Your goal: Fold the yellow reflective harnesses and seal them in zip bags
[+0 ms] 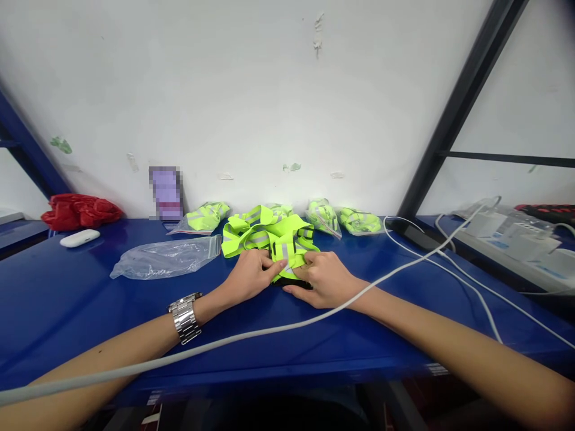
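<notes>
A neon yellow reflective strap harness (265, 230) with grey stripes and black parts lies bunched on the blue table (215, 341). At its near left side, my left hand (250, 272) grips it between thumb and fingers. My right hand (324, 276) closes on its near right side, the thumb low by a black part and some fingertips hidden in the folds. Left of the harness lies a clear zip bag (168, 258) that looks flat.
Bagged neon harnesses (209, 214) line the wall. A red bundle (81, 211), a white case (79, 238) and a blurred purple-screened device (167, 193) stand at left. White cable (269, 330) crosses before my forearms. White boxes (516, 239) and a dark phone (415, 233) lie at right.
</notes>
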`<action>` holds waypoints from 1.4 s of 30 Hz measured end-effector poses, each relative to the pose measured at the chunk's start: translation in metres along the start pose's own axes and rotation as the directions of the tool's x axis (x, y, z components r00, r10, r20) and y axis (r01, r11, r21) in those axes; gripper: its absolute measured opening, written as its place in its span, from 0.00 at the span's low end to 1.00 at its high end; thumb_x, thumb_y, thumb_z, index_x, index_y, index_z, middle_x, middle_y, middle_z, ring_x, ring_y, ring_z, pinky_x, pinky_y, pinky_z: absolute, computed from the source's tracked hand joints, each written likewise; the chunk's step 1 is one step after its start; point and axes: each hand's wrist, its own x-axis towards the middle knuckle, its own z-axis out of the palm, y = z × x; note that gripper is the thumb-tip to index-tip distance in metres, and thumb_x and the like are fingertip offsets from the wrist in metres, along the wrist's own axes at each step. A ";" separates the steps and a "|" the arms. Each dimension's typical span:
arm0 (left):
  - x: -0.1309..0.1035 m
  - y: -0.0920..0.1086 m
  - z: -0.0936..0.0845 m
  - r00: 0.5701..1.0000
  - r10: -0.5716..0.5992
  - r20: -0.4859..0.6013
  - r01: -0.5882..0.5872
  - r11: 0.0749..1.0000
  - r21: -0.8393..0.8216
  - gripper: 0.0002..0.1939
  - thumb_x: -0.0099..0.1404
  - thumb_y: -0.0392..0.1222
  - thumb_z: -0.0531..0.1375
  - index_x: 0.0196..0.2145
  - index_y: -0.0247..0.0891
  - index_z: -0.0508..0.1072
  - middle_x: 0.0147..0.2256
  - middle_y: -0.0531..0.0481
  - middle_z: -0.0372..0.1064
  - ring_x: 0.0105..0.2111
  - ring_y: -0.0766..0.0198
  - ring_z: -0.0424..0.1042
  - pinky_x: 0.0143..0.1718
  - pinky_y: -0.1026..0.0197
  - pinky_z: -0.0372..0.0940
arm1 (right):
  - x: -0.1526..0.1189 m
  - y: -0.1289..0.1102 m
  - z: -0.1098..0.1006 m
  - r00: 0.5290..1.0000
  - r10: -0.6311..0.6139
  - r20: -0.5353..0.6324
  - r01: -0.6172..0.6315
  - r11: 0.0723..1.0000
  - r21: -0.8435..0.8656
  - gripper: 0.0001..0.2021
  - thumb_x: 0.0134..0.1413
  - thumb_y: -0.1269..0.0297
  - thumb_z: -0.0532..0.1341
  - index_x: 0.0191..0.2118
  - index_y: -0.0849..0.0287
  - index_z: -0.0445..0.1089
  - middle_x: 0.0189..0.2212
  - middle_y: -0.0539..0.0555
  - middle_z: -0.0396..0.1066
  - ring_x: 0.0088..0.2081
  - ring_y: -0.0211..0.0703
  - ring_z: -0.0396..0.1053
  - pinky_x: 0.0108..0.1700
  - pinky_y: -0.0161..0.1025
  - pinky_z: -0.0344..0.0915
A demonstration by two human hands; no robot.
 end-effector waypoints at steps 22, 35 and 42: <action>-0.019 0.002 -0.022 0.949 0.178 0.260 -0.230 0.956 0.184 0.33 0.67 0.58 0.52 0.64 0.42 0.53 0.46 0.41 0.67 0.44 0.54 0.68 0.45 0.56 0.64 | 0.002 0.009 -0.004 0.984 -0.174 0.040 0.175 0.984 -0.024 0.19 0.66 0.56 0.51 0.33 0.64 0.70 0.24 0.56 0.68 0.32 0.44 0.65 0.29 0.37 0.53; -0.019 -0.003 -0.023 0.933 0.235 0.273 -0.294 0.934 0.203 0.27 0.72 0.50 0.47 0.65 0.40 0.51 0.41 0.44 0.62 0.40 0.57 0.65 0.44 0.55 0.62 | 0.008 0.013 0.004 0.947 -0.319 -0.021 0.316 0.943 -0.104 0.18 0.68 0.65 0.46 0.38 0.71 0.69 0.27 0.58 0.67 0.33 0.44 0.63 0.35 0.39 0.58; -0.016 -0.007 -0.020 0.955 0.192 0.225 -0.218 0.971 0.095 0.24 0.73 0.48 0.43 0.63 0.40 0.55 0.40 0.45 0.62 0.40 0.59 0.64 0.46 0.55 0.62 | 0.011 0.014 -0.001 0.971 -0.182 -0.156 0.202 0.971 0.127 0.20 0.67 0.64 0.47 0.32 0.66 0.71 0.22 0.54 0.64 0.27 0.40 0.59 0.30 0.36 0.53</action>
